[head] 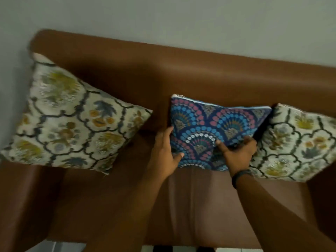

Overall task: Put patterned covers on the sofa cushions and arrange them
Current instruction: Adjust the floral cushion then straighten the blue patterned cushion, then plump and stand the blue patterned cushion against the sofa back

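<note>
A blue cushion (214, 122) with a pink and blue fan pattern leans against the backrest of the brown sofa (181, 75), near its middle. My left hand (166, 153) grips its lower left edge. My right hand (236, 151), with a black band on the wrist, grips its lower right part. A cream floral cushion (71, 120) leans in the sofa's left corner. A second cream floral cushion (298, 142) sits at the right, touching the blue one.
The brown seat (200, 206) stretches below the cushions, with bare seat between the left cushion and the blue one. A pale wall (181, 19) rises behind the sofa. Light floor tiles (60, 247) show at the bottom edge.
</note>
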`<state>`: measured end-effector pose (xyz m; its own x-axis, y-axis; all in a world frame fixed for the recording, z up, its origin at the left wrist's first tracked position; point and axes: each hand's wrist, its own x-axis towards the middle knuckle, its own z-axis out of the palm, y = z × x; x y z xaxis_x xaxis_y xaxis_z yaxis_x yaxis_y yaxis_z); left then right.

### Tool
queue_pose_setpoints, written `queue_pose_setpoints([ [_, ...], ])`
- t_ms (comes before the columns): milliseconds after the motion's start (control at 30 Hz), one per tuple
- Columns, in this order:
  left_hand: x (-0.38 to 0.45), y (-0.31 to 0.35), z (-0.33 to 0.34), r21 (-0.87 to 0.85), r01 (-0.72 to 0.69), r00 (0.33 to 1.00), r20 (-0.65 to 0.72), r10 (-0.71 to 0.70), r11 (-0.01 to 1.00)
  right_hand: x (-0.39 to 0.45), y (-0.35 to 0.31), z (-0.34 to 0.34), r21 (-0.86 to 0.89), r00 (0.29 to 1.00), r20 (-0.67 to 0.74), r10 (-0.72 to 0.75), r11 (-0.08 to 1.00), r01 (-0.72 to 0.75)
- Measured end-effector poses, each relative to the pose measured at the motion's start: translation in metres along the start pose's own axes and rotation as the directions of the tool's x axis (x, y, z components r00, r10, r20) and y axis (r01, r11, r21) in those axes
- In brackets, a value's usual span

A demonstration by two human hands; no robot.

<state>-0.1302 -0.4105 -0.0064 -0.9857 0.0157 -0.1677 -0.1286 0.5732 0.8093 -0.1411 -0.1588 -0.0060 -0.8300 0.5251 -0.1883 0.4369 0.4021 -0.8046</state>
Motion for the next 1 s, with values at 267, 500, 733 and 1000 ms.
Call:
queue_pose_setpoints([
  [267,0.050,-0.002,0.084,-0.113,0.117,0.992,0.059,-0.111,0.987,0.098,0.059,-0.038,0.034,0.943,0.319,0.091,0.994,-0.107],
  [500,0.031,-0.007,0.083,-0.305,0.176,0.972,-0.094,-0.213,0.936,0.074,-0.004,-0.047,-0.003,0.950,0.229,-0.214,0.975,0.221],
  [733,0.020,0.014,0.107,-0.578,0.275,0.888,-0.154,-0.434,0.768,0.085,-0.103,-0.038,-0.440,0.868,0.357,-0.344,0.758,0.481],
  [1000,0.017,0.006,0.130,-0.588,0.315,0.850,-0.175,-0.497,0.745,0.092,-0.076,-0.031,-0.505,0.865,0.410,-0.289,0.719,0.479],
])
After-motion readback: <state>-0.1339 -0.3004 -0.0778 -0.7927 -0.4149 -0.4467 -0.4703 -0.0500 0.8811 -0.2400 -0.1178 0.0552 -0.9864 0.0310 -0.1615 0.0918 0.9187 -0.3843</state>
